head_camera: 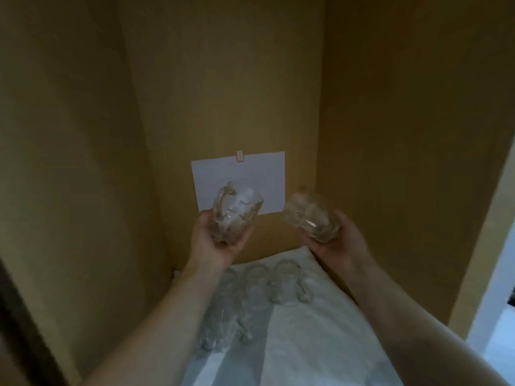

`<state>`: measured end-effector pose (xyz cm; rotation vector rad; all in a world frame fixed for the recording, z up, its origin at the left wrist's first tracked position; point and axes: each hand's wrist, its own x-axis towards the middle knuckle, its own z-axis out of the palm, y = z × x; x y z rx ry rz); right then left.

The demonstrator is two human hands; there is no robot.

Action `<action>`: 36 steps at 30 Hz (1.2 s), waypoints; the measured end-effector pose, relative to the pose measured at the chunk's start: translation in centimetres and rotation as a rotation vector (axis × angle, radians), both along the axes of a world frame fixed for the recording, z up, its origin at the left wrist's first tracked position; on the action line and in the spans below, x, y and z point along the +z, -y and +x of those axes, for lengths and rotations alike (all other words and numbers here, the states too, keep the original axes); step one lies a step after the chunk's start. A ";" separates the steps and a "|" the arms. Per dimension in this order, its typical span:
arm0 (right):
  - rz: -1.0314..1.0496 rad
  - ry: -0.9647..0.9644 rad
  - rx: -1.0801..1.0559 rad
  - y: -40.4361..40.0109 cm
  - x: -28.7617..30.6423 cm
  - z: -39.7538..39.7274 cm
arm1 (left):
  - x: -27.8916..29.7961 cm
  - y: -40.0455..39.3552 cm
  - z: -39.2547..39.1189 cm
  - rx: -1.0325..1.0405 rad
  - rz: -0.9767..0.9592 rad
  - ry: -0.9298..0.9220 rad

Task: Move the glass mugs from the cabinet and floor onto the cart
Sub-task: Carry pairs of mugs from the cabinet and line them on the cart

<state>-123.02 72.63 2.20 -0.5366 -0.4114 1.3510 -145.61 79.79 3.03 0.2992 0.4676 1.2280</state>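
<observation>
Both of my hands are inside a dim wooden cabinet, each holding a clear glass mug above the shelf. My left hand [214, 243] grips one glass mug [232, 213] from below, its handle turned to the left. My right hand [338, 243] cradles a second glass mug [310, 218], tilted on its side with the base toward the palm. Below them, several more glass mugs [285, 285] stand upside down on a white cloth [320, 344] that covers the shelf, partly hidden by my left forearm. The cart is not in view.
The cabinet's brown back wall [223, 93] carries a white sheet of paper [250, 176] held by a small tag. Side walls close in on the left and right. A bright strip of room shows past the cabinet's right edge [490, 288].
</observation>
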 end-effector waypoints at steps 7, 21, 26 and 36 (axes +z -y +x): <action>0.044 -0.140 0.030 7.7 -1.3 -3.3 | -0.8 7.2 -1.6 -0.189 0.009 0.102; 0.122 -0.051 -0.189 22.1 -4.2 0.1 | -2.8 18.0 4.2 -0.433 0.127 0.024; 0.187 -0.086 -0.209 27.5 -4.2 4.5 | -2.7 21.4 10.0 -0.554 0.216 -0.054; 0.142 -0.050 -0.468 41.5 -3.6 17.9 | -2.2 32.5 25.5 -0.681 0.575 -0.385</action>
